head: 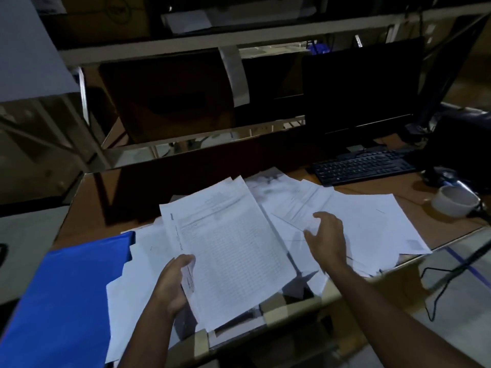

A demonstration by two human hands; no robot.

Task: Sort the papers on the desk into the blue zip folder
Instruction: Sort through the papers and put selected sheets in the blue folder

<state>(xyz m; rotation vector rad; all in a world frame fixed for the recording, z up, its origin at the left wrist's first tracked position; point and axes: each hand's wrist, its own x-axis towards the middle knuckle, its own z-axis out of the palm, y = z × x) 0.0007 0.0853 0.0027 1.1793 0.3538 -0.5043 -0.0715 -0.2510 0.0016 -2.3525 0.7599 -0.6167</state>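
Head view: the left hand (174, 281) has its grip curled round the near edge of a stack of papers (228, 251), lifted a bit. The right hand (325, 239) is open over the loose sheets (366, 221), and I cannot tell if it touches them. The blue zip folder (66, 293) lies on the left, just beside the stack. It would be good to pick up one sheet at a time and keep the edges even. The brown surface (85, 219) also holds a keyboard (362, 166) and a white cup (453, 200). The room is dim, with a dark monitor (361, 88) and shelves (186, 41) behind.
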